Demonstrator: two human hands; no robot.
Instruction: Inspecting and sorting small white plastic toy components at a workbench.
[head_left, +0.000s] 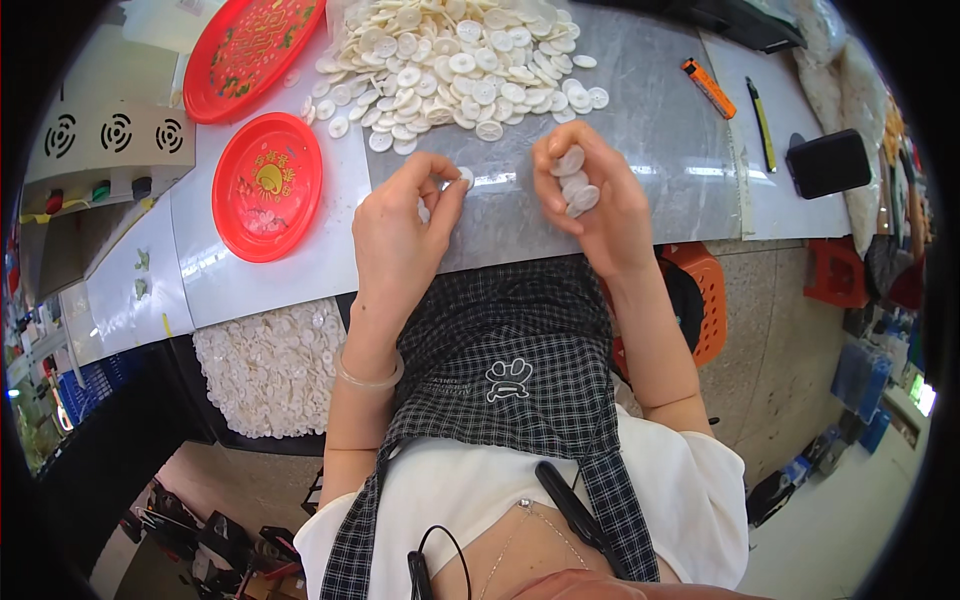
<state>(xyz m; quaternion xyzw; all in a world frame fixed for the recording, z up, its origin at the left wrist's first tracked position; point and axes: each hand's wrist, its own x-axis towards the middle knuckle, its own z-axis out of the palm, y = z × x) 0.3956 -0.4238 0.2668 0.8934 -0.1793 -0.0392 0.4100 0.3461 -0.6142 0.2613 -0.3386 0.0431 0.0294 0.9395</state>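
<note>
Tabletop [640, 80] beside bin [262, 445] of discs [270, 365]

Grey tabletop [640, 105] lies open between left hand [400, 220] and right hand [605, 205], and rightward up to a slim orange item [708, 88]; a heap of white discs [460, 75] blocks ahead

Round white plastic discs [455, 75] show pale against the grey, faintly streaked surface [645, 100], beside a small bright-red round plate [268, 188] with a yellow motif and a larger red plate [250, 55] patterned in yellow and green. The black cloth apron [505, 415] carries a fine white check and a white outlined emblem, over a plain white short-sleeved shirt [690, 475]; the perforated plastic stool [711, 300] is orange.
</note>
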